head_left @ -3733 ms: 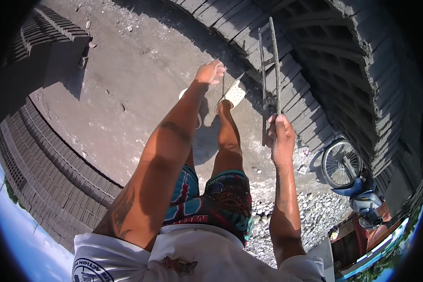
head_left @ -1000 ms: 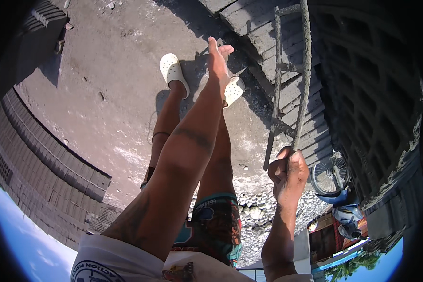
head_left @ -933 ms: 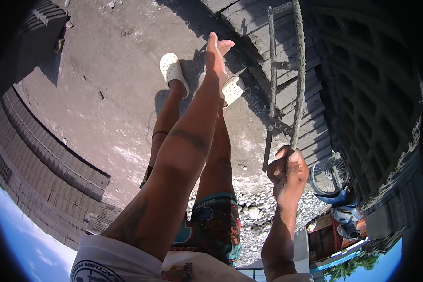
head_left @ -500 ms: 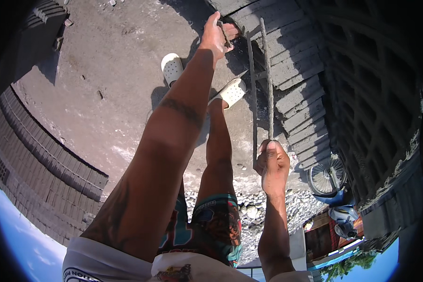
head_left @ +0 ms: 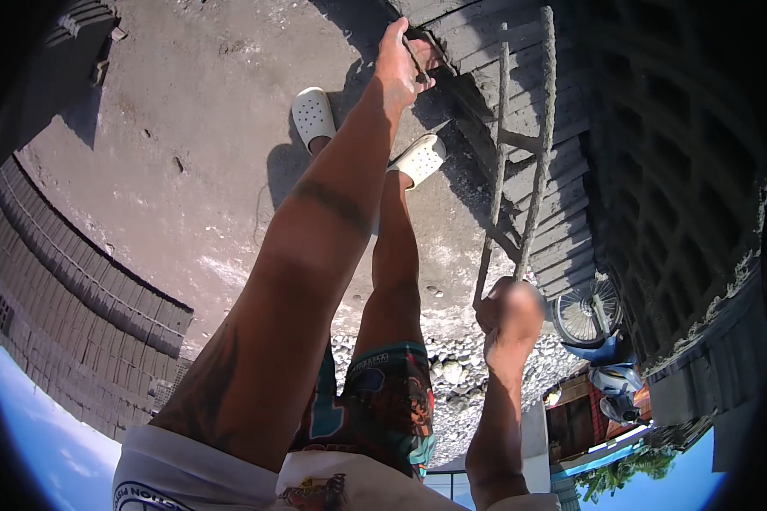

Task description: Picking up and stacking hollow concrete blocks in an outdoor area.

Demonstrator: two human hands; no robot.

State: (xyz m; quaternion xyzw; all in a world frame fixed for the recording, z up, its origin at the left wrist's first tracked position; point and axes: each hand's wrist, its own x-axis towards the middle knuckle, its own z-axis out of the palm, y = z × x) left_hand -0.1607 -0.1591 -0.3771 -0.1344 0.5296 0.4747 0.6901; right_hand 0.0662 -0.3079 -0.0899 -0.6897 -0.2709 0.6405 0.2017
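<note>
My right hand is closed around the near end of a ladder-like metal frame, two long rough bars joined by crosspieces. The frame slants up and away over a row of grey concrete blocks. Far ahead, my left arm reaches out, and my left hand has its fingers stretched beside the far blocks. A thin dark strip crosses its palm; whether it is a strap or a rod is unclear. Whether those fingertips touch a block cannot be made out.
White clogs are on my feet on the dusty ground. Stacked blocks line the left. A dark wall with openings rises at the right. Gravel and a spoked wheel lie nearer.
My right hand has shifted right and slightly nearer, and the metal frame has swung right over the blocks. The left hand has barely moved, with its fingers still stretched.
</note>
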